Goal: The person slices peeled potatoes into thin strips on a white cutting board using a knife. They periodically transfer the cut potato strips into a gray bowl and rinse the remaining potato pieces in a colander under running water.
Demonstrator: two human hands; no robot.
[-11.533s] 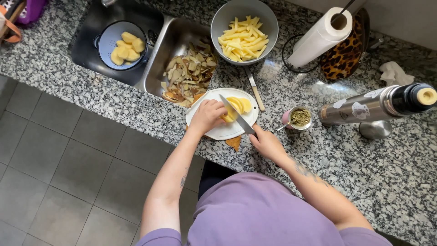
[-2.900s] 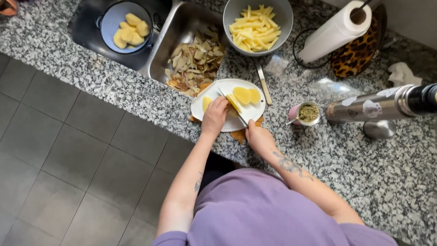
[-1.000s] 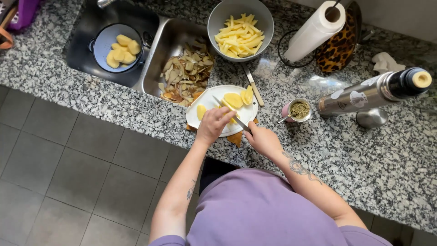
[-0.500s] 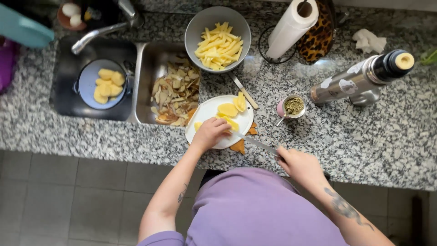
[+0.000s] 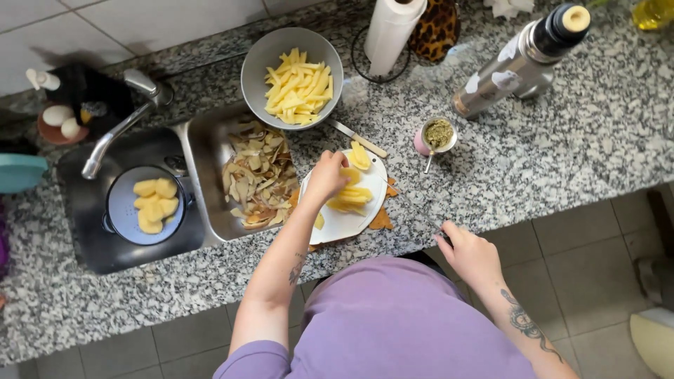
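From the head camera, your left hand (image 5: 326, 175) lay on the white plate (image 5: 351, 221), fingers curled loosely over the cut potato strips (image 5: 351, 198). The strips sat just right of your fingertips, long axes running left to right; this hand was much the nearer. They looked pale yellow and moist, with another slice (image 5: 360, 156) at the plate's far rim. Your right hand (image 5: 472, 254) hung off the counter's near edge, fingers closed round a knife (image 5: 430, 223), its blade barely visible.

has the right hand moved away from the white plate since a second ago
Yes. The right hand has pulled back off the white plate toward the counter's front edge.
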